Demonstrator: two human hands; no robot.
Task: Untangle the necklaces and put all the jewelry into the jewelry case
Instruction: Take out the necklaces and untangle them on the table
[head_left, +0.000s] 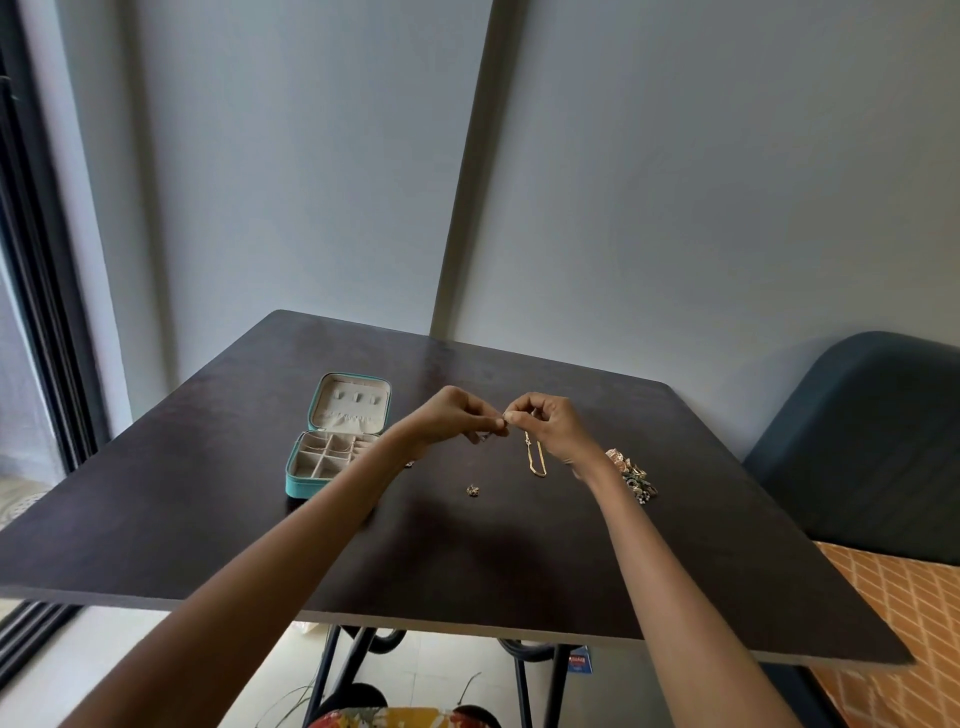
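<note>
1. The left hand (457, 415) and right hand (545, 423) meet above the middle of the table (467, 561), fingertips almost touching. Both have fingers curled, thumb and forefinger pinched tight on the top end of a thin gold chain necklace (535, 457).
2. The necklace hangs from the pinch as a narrow loop, its lower end at about 5 o'clock from the fingertips, just above or on the tabletop; which of the two I cannot tell.
3. The jewelry case (332, 441) lies open at 9 o'clock from the hands. It is a small rounded-corner box, teal outside, pale beige lining inside. Its lid stands upright at the back; its base is split into small square compartments, and a fine chain seems to lie in the far ones.
4. A small dark earring (472, 490) with a pale glint sits alone on the table at 6 o'clock from the hands.
5. A heap of mixed jewelry (631, 475), rose-gold pieces and dark beaded ones, lies at 4 o'clock, partly hidden behind the right wrist.
6. The table is dark, matte and square-cornered. A blue padded chair (857, 441) stands at 3 o'clock, an orange lattice-patterned cloth (904, 623) in front of it.
</note>
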